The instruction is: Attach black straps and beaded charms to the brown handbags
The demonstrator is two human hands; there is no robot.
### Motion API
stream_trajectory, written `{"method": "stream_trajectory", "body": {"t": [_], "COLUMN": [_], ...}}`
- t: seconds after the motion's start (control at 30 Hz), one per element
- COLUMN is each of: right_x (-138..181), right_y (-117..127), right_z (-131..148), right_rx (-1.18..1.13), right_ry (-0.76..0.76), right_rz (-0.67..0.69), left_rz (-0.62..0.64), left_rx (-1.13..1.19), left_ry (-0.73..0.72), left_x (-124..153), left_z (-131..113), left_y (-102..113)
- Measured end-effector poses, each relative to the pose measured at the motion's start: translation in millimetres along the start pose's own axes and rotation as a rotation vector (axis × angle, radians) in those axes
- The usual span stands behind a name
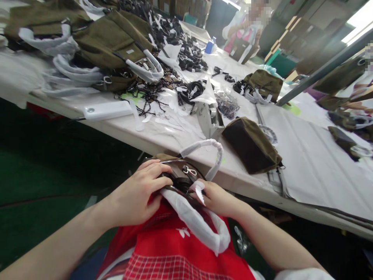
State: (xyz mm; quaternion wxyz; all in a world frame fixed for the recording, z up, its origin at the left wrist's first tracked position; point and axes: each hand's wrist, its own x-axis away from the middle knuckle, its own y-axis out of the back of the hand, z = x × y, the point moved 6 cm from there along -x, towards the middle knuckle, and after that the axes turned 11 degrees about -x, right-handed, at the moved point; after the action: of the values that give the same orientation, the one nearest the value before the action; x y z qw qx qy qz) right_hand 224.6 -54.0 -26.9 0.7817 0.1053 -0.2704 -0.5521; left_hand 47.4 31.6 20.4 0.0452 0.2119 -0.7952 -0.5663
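Note:
An olive-brown handbag (175,171) with an open zipper rests on my lap against the table edge. Its handles (201,225) are wrapped in white paper. My left hand (140,194) lies over the bag's opening, fingers curled on the zipper edge. My right hand (215,198) grips the bag's other side, pinching a small white paper piece (200,193) by a wrapped handle. A silver clasp (190,170) shows inside the opening.
A finished olive bag (252,146) lies on the white table (305,163). More olive bags (110,39) and black straps (186,50) pile up at the back. A white power bank (107,111) sits near the edge. Another person (244,31) stands at the far end.

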Motion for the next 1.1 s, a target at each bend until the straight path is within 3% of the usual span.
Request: {"method": "stream_trajectory", "body": {"t": [0.1, 0.23, 0.47, 0.6, 0.87, 1.0, 1.1], "right_x": [2, 3, 11, 16, 23, 21, 17], "right_y": [-4, -5, -8, -7, -5, -1, 2], "right_z": [0, -1, 4, 2, -6, -3, -2], "right_rx": [-0.027, -0.033, -0.035, -0.056, -0.112, -0.064, -0.054], "right_ry": [-0.042, -0.061, -0.081, -0.093, -0.052, -0.001, 0.026], "right_rz": [0.072, 0.038, -0.007, -0.036, -0.091, -0.126, -0.157], "left_rz": [-0.054, -0.108, 0.129, 0.15, -0.002, -0.031, 0.007], "left_rx": [0.051, -0.026, -0.236, -0.292, 0.064, 0.26, 0.222], "left_ry": [0.111, 0.295, 0.214, 0.246, 0.104, 0.168, 0.221], "left_x": [-2, -17, -58, -73, -81, -74, -61], "left_z": [9, 25, 22, 20, 3, 8, 12], "left_y": [10, 16, 2, -4, -1, 4, 4]}}
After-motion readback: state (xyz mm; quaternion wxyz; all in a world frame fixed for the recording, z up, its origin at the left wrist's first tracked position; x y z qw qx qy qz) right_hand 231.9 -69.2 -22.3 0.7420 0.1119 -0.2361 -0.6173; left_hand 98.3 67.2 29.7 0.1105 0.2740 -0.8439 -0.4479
